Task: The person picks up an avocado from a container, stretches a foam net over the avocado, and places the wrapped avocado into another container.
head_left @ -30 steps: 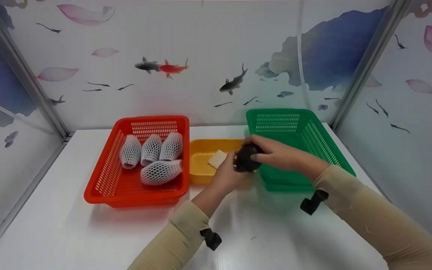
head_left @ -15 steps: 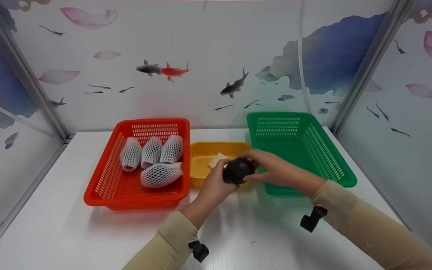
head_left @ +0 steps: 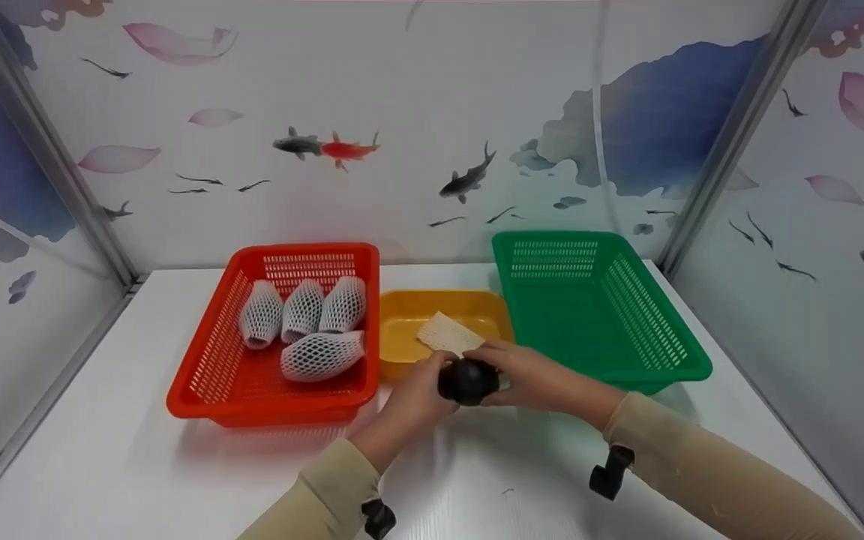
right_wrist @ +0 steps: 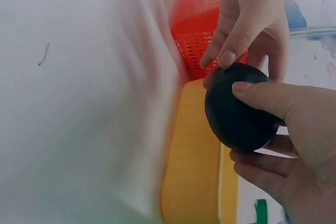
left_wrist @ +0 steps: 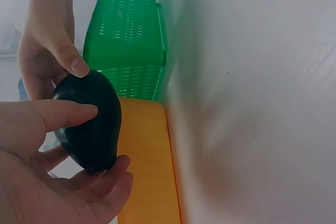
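Between both hands, a smooth, dark oval fruit (head_left: 468,382) is held in front of the yellow tray. My left hand (head_left: 418,394) grips it from the left, thumb laid along its side, as the left wrist view shows with the fruit (left_wrist: 97,129) close up. From the other side my right hand (head_left: 533,379) holds it, thumb pressed on the dark skin (right_wrist: 239,114) in the right wrist view. A flat white foam net (head_left: 447,332) lies in the yellow tray (head_left: 396,360), partly hidden by the right hand.
At left stands a red basket (head_left: 214,405) with several net-wrapped oval pieces (head_left: 323,356). A green basket (head_left: 582,322) stands at right. The white table (head_left: 139,480) is enclosed by printed panels at the back and sides.
Both hands have drawn the fruit nearer to me and slightly left, turning it on the way. More of the foam net shows now. The head view has tilted slightly upward.
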`<state>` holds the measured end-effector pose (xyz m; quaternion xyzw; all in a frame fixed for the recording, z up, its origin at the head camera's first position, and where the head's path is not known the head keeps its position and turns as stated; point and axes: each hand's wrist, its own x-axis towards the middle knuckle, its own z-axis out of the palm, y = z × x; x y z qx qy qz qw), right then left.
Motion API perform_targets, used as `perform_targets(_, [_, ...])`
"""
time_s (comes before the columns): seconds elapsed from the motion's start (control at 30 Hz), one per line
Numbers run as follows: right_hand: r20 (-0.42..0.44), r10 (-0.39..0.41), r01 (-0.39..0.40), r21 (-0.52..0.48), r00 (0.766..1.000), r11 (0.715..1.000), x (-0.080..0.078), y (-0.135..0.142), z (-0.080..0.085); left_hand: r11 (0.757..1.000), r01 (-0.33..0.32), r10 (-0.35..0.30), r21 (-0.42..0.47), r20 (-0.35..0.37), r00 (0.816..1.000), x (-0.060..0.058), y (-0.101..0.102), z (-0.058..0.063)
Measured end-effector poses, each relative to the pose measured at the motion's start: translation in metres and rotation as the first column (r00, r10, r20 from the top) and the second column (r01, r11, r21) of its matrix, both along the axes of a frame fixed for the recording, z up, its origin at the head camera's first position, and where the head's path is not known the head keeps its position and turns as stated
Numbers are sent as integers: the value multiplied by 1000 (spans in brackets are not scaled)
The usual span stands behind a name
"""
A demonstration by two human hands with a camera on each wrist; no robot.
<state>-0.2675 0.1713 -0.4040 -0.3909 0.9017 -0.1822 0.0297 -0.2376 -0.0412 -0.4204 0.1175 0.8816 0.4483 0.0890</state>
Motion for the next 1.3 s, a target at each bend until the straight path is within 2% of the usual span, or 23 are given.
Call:
perform_targets(0.2, [-60, -17, 19, 30, 998, 999, 4, -7, -15, 999, 24, -25, -21, -46, 999, -3, 0, -11])
perform_targets(0.43, [-90, -6, 10, 34, 996, 999, 7, -12, -36, 987, 38, -51, -154, -82, 995, -5, 2, -26])
perform_targets(0.53, [-78, -11, 11, -2, 997, 1000, 8, -12, -44, 975, 32, -51, -218, -81, 995, -5, 3, -31])
perform_targets(0.7, [-29, -67, 67, -6, 997, 998, 8, -13, -51, 951, 32, -83, -309, -153, 985, -6, 6, -37])
perform_targets(0.8, [-7, -102, 102, 6, 995, 995, 7, -14, -52, 950, 39, -100, -310, -186, 977, -7, 7, -40])
perform_targets(0.93, [37, -138, 138, 6, 990, 990, 7, -14, -52, 959, 47, -102, -278, -185, 977, -8, 6, -40])
perform_targets(1.07, [83, -167, 165, 26, 982, 986, 7, -15, -51, 964, 54, -101, -262, -169, 980, -8, 2, -36])
perform_targets(1.3, [90, -162, 158, 48, 983, 986, 6, -17, -48, 965, 56, -91, -255, -127, 988, -12, -1, -34])
